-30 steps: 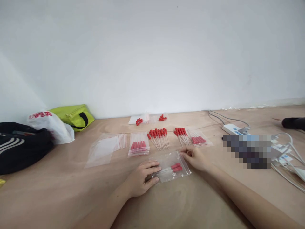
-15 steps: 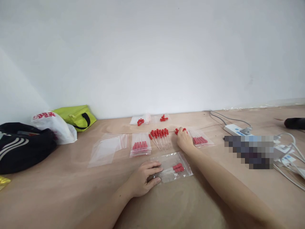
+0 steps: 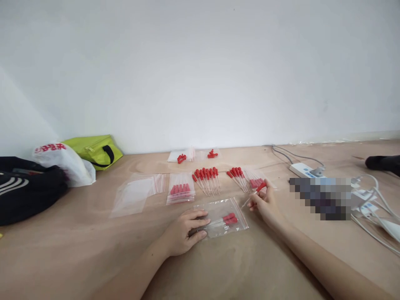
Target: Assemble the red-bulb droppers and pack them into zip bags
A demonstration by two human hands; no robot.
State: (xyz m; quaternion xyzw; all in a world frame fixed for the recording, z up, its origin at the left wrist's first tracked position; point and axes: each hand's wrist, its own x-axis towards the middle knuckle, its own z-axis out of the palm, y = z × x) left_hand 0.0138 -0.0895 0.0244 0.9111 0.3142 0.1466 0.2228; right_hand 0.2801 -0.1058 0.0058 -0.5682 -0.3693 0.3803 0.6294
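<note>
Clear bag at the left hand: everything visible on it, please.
The clear bag looks like thin, glossy plastic, slightly wrinkled, lying flat on the table. A red line runs along its right-hand end, like a zip strip; whether that is sealed, I can't tell. Inside are red-bulbed droppers, bulbs toward that end, pale stems toward the left; they overlap, so no sure count. The left hand rests its fingers on the opposite end.

Left fingers [image 3: 198,213] lie spread; right fingers [image 3: 256,200] pinch.
</note>
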